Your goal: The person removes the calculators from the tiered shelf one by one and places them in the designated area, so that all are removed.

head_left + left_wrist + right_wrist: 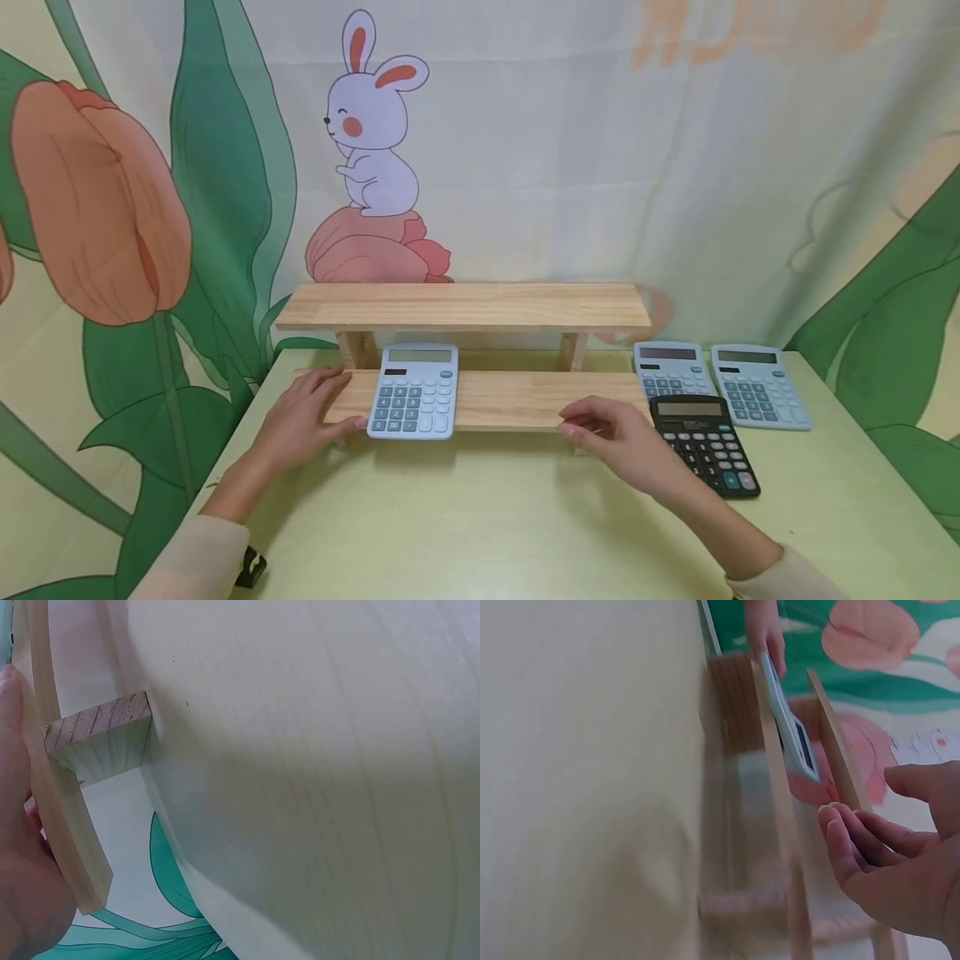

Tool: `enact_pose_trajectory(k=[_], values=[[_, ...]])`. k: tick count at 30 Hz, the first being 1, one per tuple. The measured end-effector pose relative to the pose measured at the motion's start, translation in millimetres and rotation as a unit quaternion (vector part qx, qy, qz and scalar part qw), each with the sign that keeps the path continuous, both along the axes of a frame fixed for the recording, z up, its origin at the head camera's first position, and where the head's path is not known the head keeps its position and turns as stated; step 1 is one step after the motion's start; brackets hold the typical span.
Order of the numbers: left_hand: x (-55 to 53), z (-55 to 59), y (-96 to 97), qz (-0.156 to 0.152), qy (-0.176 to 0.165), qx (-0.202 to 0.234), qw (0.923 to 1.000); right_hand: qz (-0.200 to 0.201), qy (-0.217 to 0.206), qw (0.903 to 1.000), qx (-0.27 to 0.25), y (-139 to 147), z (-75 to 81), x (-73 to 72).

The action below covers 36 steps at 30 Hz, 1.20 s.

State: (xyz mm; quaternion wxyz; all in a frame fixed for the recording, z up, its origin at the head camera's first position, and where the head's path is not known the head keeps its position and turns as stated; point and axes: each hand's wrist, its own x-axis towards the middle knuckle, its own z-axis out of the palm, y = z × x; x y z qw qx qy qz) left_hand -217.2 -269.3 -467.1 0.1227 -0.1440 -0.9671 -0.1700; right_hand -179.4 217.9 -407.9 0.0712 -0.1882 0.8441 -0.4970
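Note:
A light blue calculator (413, 392) leans on the lower board of a two-tier wooden shelf (517, 400), its screen end towards the back. My left hand (303, 417) is at the board's left end, its thumb at the calculator's lower left edge and its fingers over the board. In the left wrist view that hand (30, 870) lies beside the board, with the calculator barely showing. Near the board's front right edge, my right hand (618, 442) has loosely bent fingers and holds nothing. The right wrist view shows a gap between this hand (907, 855) and the shelf.
Right of the shelf, two light blue calculators, one nearer (671, 371) and one farther right (759, 387), lie on the pale table (465, 533). A black calculator (705, 442) overlaps the nearer one. A small black object (252, 568) is by the left sleeve. A printed curtain (540, 167) hangs behind.

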Motion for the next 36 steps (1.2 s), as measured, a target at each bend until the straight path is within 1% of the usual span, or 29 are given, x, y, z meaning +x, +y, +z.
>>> enact_pose_trajectory(k=[3, 7, 12, 16, 21, 27, 31, 36], values=[[0.4, 0.4, -0.2, 0.001, -0.003, 0.000, 1.0000, 0.043, -0.054, 0.9963, -0.051, -25.5, -9.2, 3.2], [-0.2, 0.7, -0.8, -0.001, -0.005, -0.001, 1.0000, 0.075, -0.099, 0.9852, -0.118, -58.5, -20.5, 4.1], [-1.0, 0.6, -2.0, -0.002, -0.006, -0.001, 1.0000, 0.082, -0.140, 0.9688, -0.187, -92.6, -36.0, -2.0], [-1.0, 0.2, -2.1, 0.000, -0.007, 0.000, 1.0000, 0.072, -0.178, 0.9554, -0.225, -115.9, -44.6, -5.9], [-1.5, -0.3, -2.1, -0.001, -0.005, -0.001, 1.0000, 0.051, -0.209, 0.9448, -0.247, -141.0, -48.8, -6.0], [-2.0, 0.6, -0.3, -0.005, -0.002, -0.004, 1.0000, 0.024, -0.235, 0.9368, -0.258, -161.2, -53.6, -6.4], [-1.2, 1.3, 0.3, -0.003, -0.004, -0.003, 1.0000, 0.012, -0.254, 0.9305, -0.264, -169.2, -54.6, -6.9], [-0.4, 1.4, 0.1, 0.001, -0.009, -0.003, 1.0000, 0.006, -0.267, 0.9245, -0.272, -170.9, -53.6, -7.3]])
